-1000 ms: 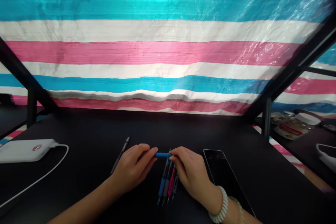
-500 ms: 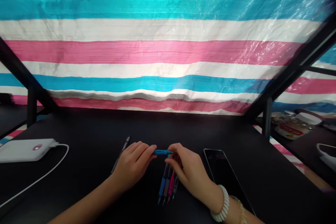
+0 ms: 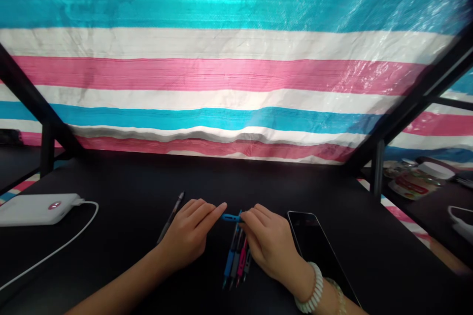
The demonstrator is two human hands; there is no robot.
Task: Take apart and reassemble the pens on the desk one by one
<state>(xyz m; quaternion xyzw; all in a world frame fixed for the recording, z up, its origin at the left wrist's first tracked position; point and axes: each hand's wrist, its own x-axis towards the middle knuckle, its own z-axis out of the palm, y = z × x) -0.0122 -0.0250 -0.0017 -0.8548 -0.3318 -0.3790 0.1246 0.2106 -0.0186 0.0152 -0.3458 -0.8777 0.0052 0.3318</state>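
A blue pen (image 3: 231, 217) lies crosswise between my two hands, above the black table. My right hand (image 3: 268, 241) is closed, its thumb and fingertips pinching the pen's right end. At the pen's left end, the index finger of my left hand (image 3: 190, 231) is stretched out, just above it; the thumb is hidden, and contact with the pen is unclear. Below the pen several pens lie side by side, among them a darker blue pen (image 3: 228, 262) and a pink pen (image 3: 241, 261). A dark pen (image 3: 172, 216) lies beyond my left hand.
A phone (image 3: 320, 241) lies right of my right hand. At the left are a white power bank (image 3: 33, 209) and its white cable (image 3: 79, 229). Black metal posts (image 3: 377, 167) flank the table (image 3: 218, 177), and a striped sheet (image 3: 236, 74) hangs behind. A jar (image 3: 417, 182) stands far right.
The blue pen has shifted slightly right. My left index finger has straightened and lifted, and the left thumb is now out of sight. My right fingers have closed over the pen's right end.
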